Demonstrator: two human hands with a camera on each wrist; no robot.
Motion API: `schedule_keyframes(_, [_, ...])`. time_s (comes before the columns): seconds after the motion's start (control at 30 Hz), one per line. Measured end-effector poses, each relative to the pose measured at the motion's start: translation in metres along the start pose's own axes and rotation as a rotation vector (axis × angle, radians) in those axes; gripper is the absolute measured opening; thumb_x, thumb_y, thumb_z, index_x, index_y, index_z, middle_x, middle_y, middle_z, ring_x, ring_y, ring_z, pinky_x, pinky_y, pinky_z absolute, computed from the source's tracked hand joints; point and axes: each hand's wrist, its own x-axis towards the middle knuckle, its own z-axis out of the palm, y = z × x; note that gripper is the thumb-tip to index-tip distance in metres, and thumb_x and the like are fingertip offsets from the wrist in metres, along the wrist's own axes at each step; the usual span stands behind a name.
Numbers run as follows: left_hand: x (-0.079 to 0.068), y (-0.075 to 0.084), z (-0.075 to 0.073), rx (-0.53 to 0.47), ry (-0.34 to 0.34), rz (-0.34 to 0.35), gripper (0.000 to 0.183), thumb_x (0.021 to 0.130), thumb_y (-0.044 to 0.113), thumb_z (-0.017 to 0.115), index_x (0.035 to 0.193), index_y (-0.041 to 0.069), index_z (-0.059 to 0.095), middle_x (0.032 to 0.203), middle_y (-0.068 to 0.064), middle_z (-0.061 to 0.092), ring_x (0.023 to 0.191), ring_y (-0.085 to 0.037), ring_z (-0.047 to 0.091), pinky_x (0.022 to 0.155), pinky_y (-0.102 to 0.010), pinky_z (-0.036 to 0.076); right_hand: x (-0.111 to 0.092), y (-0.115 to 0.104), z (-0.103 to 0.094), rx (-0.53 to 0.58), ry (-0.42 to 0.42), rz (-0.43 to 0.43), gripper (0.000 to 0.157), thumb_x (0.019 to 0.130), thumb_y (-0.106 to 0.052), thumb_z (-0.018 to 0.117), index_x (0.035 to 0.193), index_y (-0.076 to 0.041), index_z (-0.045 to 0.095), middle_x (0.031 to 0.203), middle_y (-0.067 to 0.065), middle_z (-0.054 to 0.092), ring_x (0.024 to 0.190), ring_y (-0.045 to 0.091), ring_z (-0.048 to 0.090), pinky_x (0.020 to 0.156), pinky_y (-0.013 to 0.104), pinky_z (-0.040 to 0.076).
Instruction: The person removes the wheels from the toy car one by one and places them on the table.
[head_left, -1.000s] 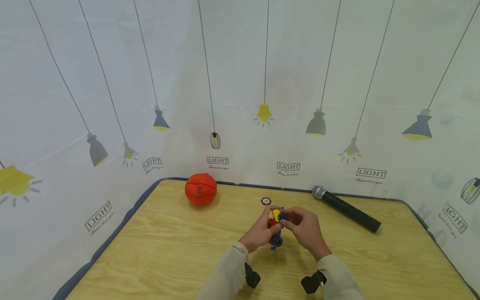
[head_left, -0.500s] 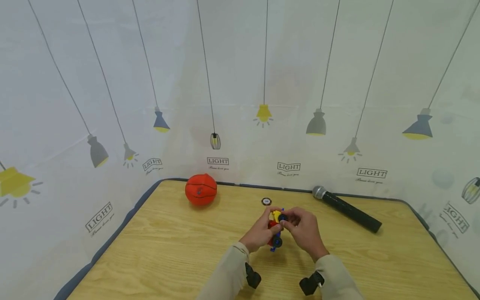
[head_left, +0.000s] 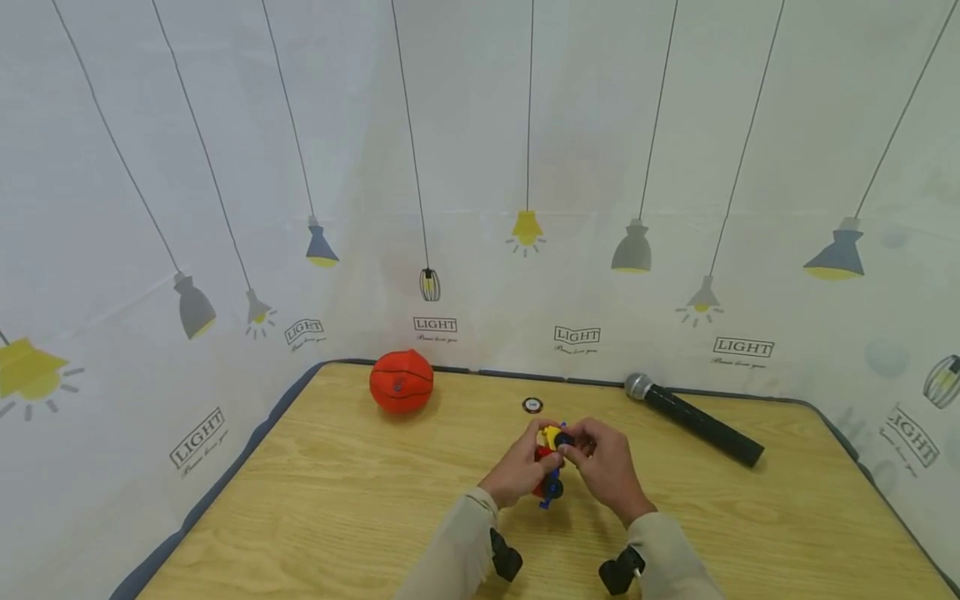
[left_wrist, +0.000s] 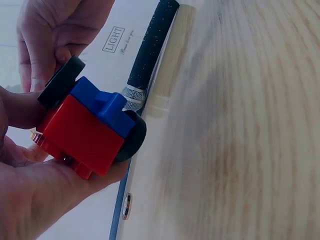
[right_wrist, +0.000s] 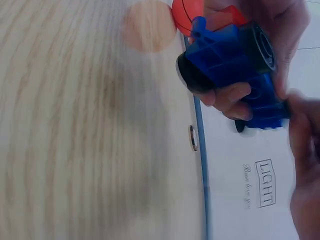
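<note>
A small toy car [head_left: 542, 485] of red, yellow and blue blocks with black wheels is held up over the table. My left hand [head_left: 516, 473] grips its body, thumb near the red block [left_wrist: 82, 135] and fingers under the blue chassis [right_wrist: 215, 52]. At the far end, beside the yellow part [head_left: 551, 435], my right hand [head_left: 611, 471] pinches a black wheel [head_left: 564, 442] between thumb and fingers. The right fingertips are blurred in the right wrist view, and the pinched wheel is mostly hidden there.
A red ball [head_left: 402, 382] with black lines sits at the back left of the wooden table [head_left: 337, 508]. Beyond the hands lies a round chip [head_left: 532, 405]. A black microphone [head_left: 697, 421] with a silver head lies at the back right. A printed white curtain [head_left: 480, 167] hangs behind.
Both hands keep their hold on the toy car in nearly the same place. The car and the right fingers at the wheel have shifted only slightly.
</note>
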Motion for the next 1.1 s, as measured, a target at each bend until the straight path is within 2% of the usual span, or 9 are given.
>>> schedule_keyframes(0.1, [-0.002, -0.002, -0.001, -0.019, 0.022, -0.016, 0.039, 0.106, 0.017, 0.049, 0.144, 0.018, 0.037, 0.135, -0.016, 0.054, 0.120, -0.023, 0.059, 0.107, -0.052, 0.047, 0.000, 0.003, 0.002, -0.029, 0.010, -0.067, 0.014, 0.083, 0.003, 0.077, 0.091, -0.008, 0.072, 0.084, 0.005, 0.071, 0.066, 0.003, 0.055, 0.059, 0.019, 0.050])
schedule_keyframes(0.17, [-0.002, -0.003, -0.002, -0.028, 0.030, -0.023, 0.040, 0.106, 0.018, 0.049, 0.144, 0.017, 0.036, 0.133, -0.016, 0.056, 0.119, -0.023, 0.060, 0.107, -0.053, 0.047, 0.000, 0.004, 0.002, -0.021, 0.017, -0.078, 0.014, 0.083, 0.002, 0.077, 0.092, -0.008, 0.073, 0.085, 0.005, 0.072, 0.066, 0.001, 0.057, 0.058, 0.019, 0.052])
schedule_keyframes(0.3, [-0.001, -0.002, -0.003, -0.034, 0.028, -0.029, 0.043, 0.106, 0.021, 0.050, 0.147, 0.021, 0.034, 0.132, -0.016, 0.059, 0.118, -0.021, 0.062, 0.109, -0.054, 0.047, 0.001, 0.005, -0.003, 0.120, 0.007, 0.068, 0.015, 0.087, -0.003, 0.075, 0.102, -0.007, 0.076, 0.090, 0.010, 0.074, 0.071, 0.003, 0.065, 0.062, 0.021, 0.057])
schedule_keyframes(0.43, [0.000, 0.002, -0.005, -0.038, 0.039, -0.019, 0.049, 0.105, 0.021, 0.052, 0.150, 0.020, 0.032, 0.127, -0.014, 0.065, 0.116, -0.023, 0.065, 0.108, -0.053, 0.048, 0.004, 0.006, -0.010, 0.284, -0.030, 0.249, 0.023, 0.093, -0.011, 0.072, 0.114, -0.002, 0.073, 0.104, 0.017, 0.074, 0.078, 0.009, 0.069, 0.070, 0.023, 0.059])
schedule_keyframes(0.57, [-0.002, 0.003, -0.008, -0.053, 0.052, -0.027, 0.051, 0.105, 0.020, 0.053, 0.151, 0.020, 0.033, 0.119, -0.010, 0.070, 0.110, -0.020, 0.068, 0.104, -0.050, 0.052, 0.007, 0.008, -0.015, 0.370, -0.024, 0.349, 0.030, 0.094, -0.015, 0.071, 0.119, 0.002, 0.070, 0.107, 0.017, 0.074, 0.075, 0.011, 0.068, 0.068, 0.023, 0.059])
schedule_keyframes(0.8, [-0.003, 0.006, -0.010, -0.082, 0.044, -0.048, 0.049, 0.104, 0.020, 0.054, 0.150, 0.024, 0.034, 0.117, -0.008, 0.071, 0.106, -0.018, 0.069, 0.100, -0.048, 0.055, 0.009, 0.010, -0.021, 0.363, -0.018, 0.403, 0.033, 0.093, -0.016, 0.072, 0.121, 0.002, 0.069, 0.099, 0.007, 0.075, 0.070, 0.010, 0.066, 0.063, 0.024, 0.058])
schedule_keyframes(0.93, [-0.004, 0.007, -0.010, -0.079, 0.043, -0.059, 0.050, 0.104, 0.020, 0.054, 0.150, 0.025, 0.034, 0.117, -0.008, 0.072, 0.106, -0.017, 0.069, 0.100, -0.049, 0.055, 0.011, 0.013, -0.022, 0.344, -0.018, 0.423, 0.032, 0.093, -0.017, 0.072, 0.120, 0.001, 0.070, 0.097, 0.007, 0.075, 0.069, 0.011, 0.067, 0.064, 0.025, 0.058])
schedule_keyframes(1.1, [-0.004, 0.004, -0.011, -0.105, 0.037, -0.035, 0.047, 0.104, 0.018, 0.053, 0.148, 0.027, 0.036, 0.116, -0.012, 0.071, 0.102, -0.018, 0.070, 0.097, -0.048, 0.057, 0.011, 0.018, -0.024, 0.295, -0.017, 0.448, 0.030, 0.094, -0.018, 0.071, 0.118, -0.001, 0.071, 0.096, 0.007, 0.076, 0.068, 0.012, 0.066, 0.063, 0.025, 0.058])
